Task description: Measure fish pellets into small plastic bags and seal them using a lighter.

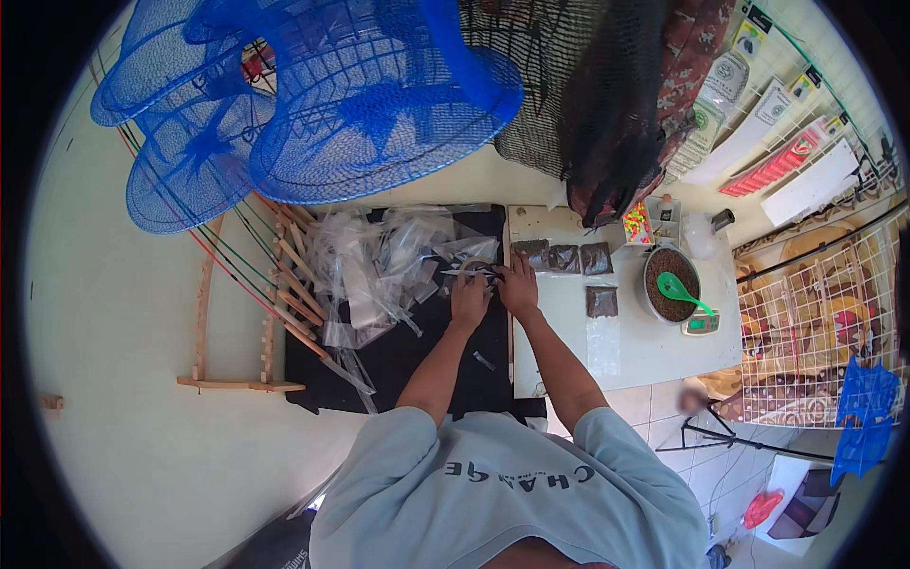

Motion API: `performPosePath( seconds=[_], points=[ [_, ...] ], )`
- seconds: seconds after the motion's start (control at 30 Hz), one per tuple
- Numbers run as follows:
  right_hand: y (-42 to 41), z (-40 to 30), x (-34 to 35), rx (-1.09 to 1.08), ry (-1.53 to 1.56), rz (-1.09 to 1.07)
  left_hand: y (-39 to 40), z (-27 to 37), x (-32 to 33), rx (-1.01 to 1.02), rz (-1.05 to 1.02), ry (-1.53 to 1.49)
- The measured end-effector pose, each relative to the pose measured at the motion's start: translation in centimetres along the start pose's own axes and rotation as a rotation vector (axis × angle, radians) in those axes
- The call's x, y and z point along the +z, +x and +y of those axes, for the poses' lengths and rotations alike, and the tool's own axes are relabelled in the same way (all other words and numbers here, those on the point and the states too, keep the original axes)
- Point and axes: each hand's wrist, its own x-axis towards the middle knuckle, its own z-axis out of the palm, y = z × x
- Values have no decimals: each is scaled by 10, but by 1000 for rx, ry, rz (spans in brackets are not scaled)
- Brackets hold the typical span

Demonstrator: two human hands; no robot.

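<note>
Both hands are close together over the seam between a black-covered surface [434,377] and a white table [554,341]. Between them lies a pair of scissors [455,272], its pale blades pointing left. My right hand [519,288] has its thumb side at the black handles. My left hand [469,306] is just below the blades; what its fingers hold is hidden. Just beyond is a round, tape-like roll [483,262], partly covered by clear plastic. A heap of clear plastic bags [370,270] spreads left of my left hand. Dark filled packets [564,258] lie right of my right hand.
A bowl of brown granules [657,302] with a green spoon [679,290] stands by a digital scale [700,323]. Another filled packet [602,302] has a long clear end. Blue mesh nets [398,121] hang overhead. Rods lean on a wooden rack [242,384] at left.
</note>
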Motion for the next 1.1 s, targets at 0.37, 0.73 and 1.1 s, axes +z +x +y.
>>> performPosePath(
  seconds=[0.37,0.73,1.1],
  points=[
    [-3,16,-5,-66,-77,261,-5,-6,2,56,208,-186],
    [-54,40,-1,80,-59,157,-27,-7,-7,-129,179,-740],
    [-40,-27,-8,13,713,85,-50,-8,-6,-181,199,-1014]
  ],
)
